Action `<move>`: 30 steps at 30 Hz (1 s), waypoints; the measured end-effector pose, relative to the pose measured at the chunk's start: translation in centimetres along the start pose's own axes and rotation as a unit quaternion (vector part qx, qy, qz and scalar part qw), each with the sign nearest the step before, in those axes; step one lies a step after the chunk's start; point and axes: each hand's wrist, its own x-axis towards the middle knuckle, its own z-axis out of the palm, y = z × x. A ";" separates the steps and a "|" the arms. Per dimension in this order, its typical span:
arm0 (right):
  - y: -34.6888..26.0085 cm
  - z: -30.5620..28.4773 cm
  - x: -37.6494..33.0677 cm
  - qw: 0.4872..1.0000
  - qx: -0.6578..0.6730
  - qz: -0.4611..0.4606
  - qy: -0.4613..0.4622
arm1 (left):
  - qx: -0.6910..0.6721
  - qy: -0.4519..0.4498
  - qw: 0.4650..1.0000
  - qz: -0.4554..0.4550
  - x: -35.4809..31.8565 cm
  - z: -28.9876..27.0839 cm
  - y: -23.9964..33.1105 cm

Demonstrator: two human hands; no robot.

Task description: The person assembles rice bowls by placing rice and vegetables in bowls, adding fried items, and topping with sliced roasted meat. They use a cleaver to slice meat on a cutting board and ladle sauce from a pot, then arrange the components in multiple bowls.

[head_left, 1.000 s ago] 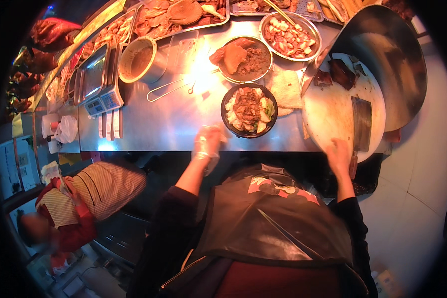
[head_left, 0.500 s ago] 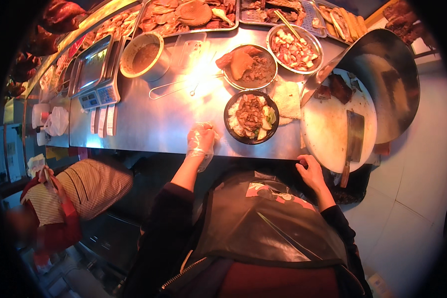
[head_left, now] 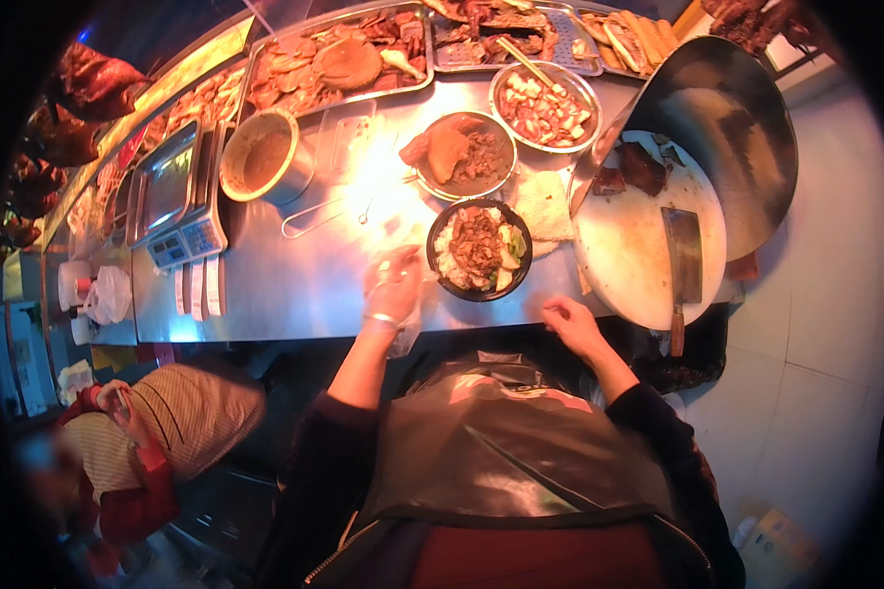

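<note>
A black bowl [head_left: 523, 269] of rice, chopped brown meat and greens stands near the counter's front edge. Just left of its rim is my left hand [head_left: 393, 285], in a thin clear plastic glove. Lamp glare and blur wash out its fingers, so its grip is unclear. To the right of the bowl, my bare right hand [head_left: 572, 326] hovers by the counter edge, fingers loosely bent and apart, holding nothing. Behind the bowl is a metal bowl [head_left: 506, 175] of minced meat in sauce with larger brown pieces.
At right, a cleaver [head_left: 682, 257] lies on a round white chopping board [head_left: 614, 250] with a curved metal guard [head_left: 771, 147] behind. A bowl of chopped meat [head_left: 550, 110], a sauce pot [head_left: 262, 157], a scale [head_left: 182, 241] and meat trays [head_left: 349, 61] surround the counter. Another person [head_left: 133, 442] is at left.
My left hand has come closer to the black bowl's left side. My right hand has shifted left toward the bowl. The whole view has moved a little, and the other person's hands have changed position.
</note>
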 end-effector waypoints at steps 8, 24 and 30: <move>-4.4 6.1 5.9 0.943 0.309 0.122 -0.011 | -0.327 0.083 0.907 -0.252 -0.3 -6.5 4.1; 17.6 -8.6 -23.8 0.750 0.569 0.023 0.335 | -0.343 -0.250 0.886 -0.188 2.9 21.5 15.3; 29.4 -5.7 -40.8 0.479 0.686 0.057 0.545 | -0.304 -0.422 0.843 -0.133 -8.9 34.3 29.1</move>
